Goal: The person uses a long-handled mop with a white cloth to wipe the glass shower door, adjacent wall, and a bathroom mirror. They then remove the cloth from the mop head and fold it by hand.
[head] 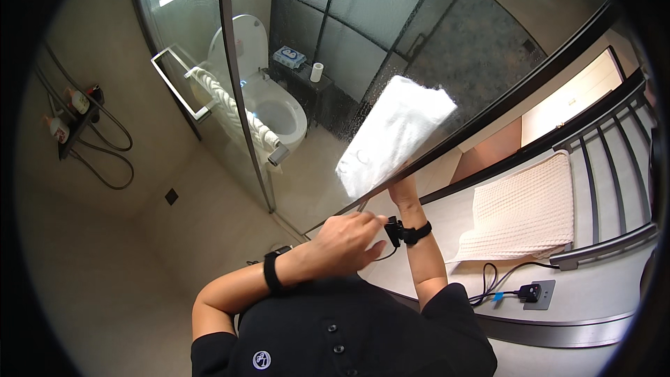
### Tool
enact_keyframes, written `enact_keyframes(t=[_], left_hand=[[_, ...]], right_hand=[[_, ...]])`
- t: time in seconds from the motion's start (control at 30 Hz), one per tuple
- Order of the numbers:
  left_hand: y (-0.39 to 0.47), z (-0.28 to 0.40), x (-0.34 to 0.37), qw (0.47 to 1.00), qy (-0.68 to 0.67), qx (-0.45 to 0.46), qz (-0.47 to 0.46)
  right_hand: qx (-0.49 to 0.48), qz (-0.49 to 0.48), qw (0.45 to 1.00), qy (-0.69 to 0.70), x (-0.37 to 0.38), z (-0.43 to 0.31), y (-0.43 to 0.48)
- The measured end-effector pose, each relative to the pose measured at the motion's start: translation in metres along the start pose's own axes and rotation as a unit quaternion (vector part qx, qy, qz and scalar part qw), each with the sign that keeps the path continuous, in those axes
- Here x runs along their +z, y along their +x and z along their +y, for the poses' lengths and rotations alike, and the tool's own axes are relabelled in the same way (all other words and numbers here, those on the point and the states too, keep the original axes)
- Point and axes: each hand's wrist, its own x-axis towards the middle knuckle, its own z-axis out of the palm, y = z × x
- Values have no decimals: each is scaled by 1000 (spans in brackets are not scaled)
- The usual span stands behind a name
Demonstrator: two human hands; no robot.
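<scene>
A folded white cloth [395,136] lies against the wet glass panel [361,36], just above the panel's dark metal frame [471,125]. My right hand [404,188] is at that frame below the cloth, its fingers mostly hidden by the frame, so its grip cannot be seen. A black strap with a small device is on my right wrist. My left hand [350,241] is in front of my chest, left of the right wrist, slightly blurred. Its fingers are loosely bent, the thumb stands apart, and nothing shows in it. A black band circles the left wrist.
A twisted white towel [230,104] hangs on a door bar at left, before a toilet [282,115] with its lid raised. Bottles [58,130] stand on a wall shelf. At right, a pink towel [523,209] hangs on a rack above a plugged-in cord [529,292].
</scene>
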Motion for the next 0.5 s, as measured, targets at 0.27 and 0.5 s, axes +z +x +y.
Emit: enact_keyframes(t=[0.27, 0.5], left_hand=[[11, -65, 99, 989, 60, -105, 87], [42, -91, 142, 964, -155, -184, 110]], right_hand=[[-16, -17, 996, -91, -8, -20, -33], [75, -22, 937, -340, -20, -30, -53]])
